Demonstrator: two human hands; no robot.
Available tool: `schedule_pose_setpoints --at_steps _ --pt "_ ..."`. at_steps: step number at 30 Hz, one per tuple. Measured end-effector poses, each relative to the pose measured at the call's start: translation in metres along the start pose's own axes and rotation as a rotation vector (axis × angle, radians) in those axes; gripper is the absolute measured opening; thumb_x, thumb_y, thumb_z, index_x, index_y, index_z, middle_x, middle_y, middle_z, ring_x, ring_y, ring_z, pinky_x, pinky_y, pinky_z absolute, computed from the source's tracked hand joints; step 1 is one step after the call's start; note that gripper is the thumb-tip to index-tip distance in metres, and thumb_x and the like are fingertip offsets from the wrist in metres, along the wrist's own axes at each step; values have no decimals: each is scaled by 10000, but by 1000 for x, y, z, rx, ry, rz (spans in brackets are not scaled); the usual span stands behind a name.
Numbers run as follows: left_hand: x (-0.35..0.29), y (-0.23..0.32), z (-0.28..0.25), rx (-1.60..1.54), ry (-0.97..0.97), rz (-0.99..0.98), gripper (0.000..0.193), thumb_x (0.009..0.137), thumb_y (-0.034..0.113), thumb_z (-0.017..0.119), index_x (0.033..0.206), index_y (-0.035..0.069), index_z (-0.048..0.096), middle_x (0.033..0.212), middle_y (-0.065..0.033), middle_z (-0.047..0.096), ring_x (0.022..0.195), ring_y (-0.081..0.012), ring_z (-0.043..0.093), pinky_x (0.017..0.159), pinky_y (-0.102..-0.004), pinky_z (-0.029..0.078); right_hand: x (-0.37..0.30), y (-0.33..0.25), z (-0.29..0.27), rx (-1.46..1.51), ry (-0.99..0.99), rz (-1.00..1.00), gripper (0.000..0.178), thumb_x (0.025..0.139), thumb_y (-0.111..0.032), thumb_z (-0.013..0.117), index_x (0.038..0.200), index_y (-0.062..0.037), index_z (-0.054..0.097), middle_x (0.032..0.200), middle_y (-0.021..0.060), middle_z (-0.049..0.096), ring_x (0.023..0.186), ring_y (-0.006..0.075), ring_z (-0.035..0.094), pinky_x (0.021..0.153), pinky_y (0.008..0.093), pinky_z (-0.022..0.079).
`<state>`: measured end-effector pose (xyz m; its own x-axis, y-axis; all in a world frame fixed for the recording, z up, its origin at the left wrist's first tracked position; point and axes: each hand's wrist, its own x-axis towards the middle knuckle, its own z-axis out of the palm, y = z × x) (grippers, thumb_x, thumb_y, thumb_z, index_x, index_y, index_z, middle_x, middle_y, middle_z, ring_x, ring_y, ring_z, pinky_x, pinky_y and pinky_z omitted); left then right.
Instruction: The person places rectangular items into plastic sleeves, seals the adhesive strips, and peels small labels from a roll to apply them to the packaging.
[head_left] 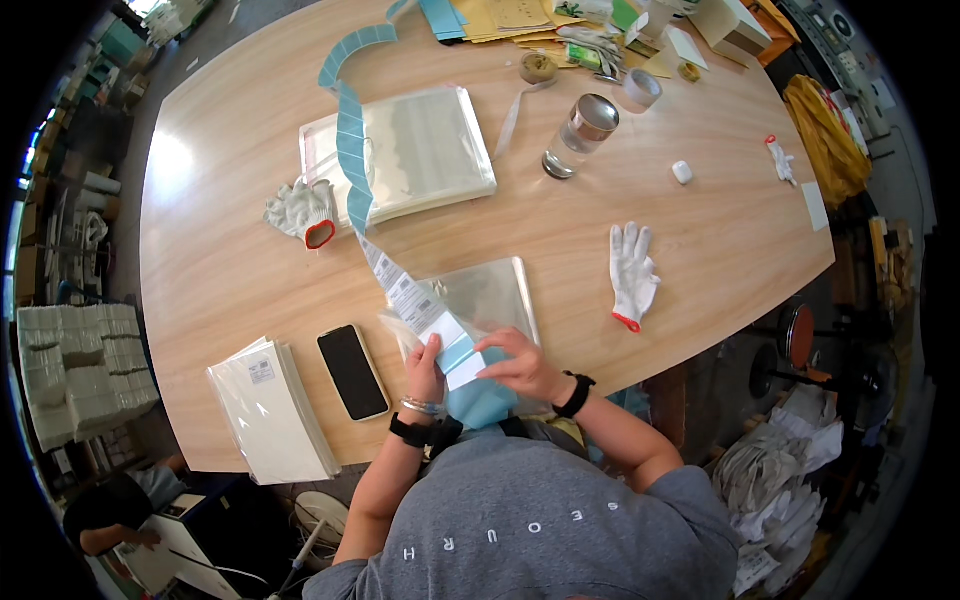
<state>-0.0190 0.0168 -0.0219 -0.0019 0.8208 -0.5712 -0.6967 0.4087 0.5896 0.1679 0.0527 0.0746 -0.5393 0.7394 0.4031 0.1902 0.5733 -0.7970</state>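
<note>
A long strip of printed white labels on blue backing [409,298] runs from the far side of the table down to my hands. Its near end is held by my left hand [425,370], thumb on top and fingers closed at its left edge. From the other side, my right hand [522,366] pinches the same end, where blank white pieces and bare blue backing show. Beneath both hands lies a clear plastic sleeve [510,290] on the table. More blue backing [482,402] hangs below my hands, near my lap.
Left of me are a phone [353,372] and a stack of wrapped packs [270,425], its top one labelled. Beyond lie a stack of clear sleeves [425,150] and a glove [303,213]. Rightward are another glove [632,275], a glass tumbler [580,137] and tape rolls [641,90].
</note>
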Motion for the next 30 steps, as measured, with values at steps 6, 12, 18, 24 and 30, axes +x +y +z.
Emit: schedule_pose_setpoints --at_steps 6,12,18,24,30 --pt "8 -13 -33 135 37 -66 234 866 223 533 986 23 557 919 -64 617 796 -139 595 699 -279 486 2 69 -23 184 311 745 87 783 -51 588 841 -5 635 764 65 630 706 109 580 651 246 465" --pt "-4 -3 -8 199 114 -34 194 829 292 594 750 115 588 575 94 469 450 -1 359 400 -165 248 7 97 -16 122 258 741 113 760 -75 612 834 7 635 713 88 636 652 140 593 603 257 469" --pt "-3 -6 0 182 155 6 212 837 291 579 800 83 590 624 67 497 491 -23 394 434 -182 279 12 85 0 -527 13 566 261 708 -142 650 949 -56 595 847 79 581 723 224 580 627 335 473" --pt "5 -10 -31 257 45 -93 237 856 240 551 960 27 556 869 -38 614 747 -109 588 656 -242 482 19 124 -25 -391 198 520 212 698 -177 669 839 -56 568 818 76 532 679 235 550 616 321 459" --pt "2 -6 -27 226 38 -57 234 854 250 555 957 39 558 858 -22 611 745 -100 583 636 -219 473 34 110 -33 -179 181 579 120 731 -113 640 714 -21 565 742 76 524 614 230 527 563 303 428"
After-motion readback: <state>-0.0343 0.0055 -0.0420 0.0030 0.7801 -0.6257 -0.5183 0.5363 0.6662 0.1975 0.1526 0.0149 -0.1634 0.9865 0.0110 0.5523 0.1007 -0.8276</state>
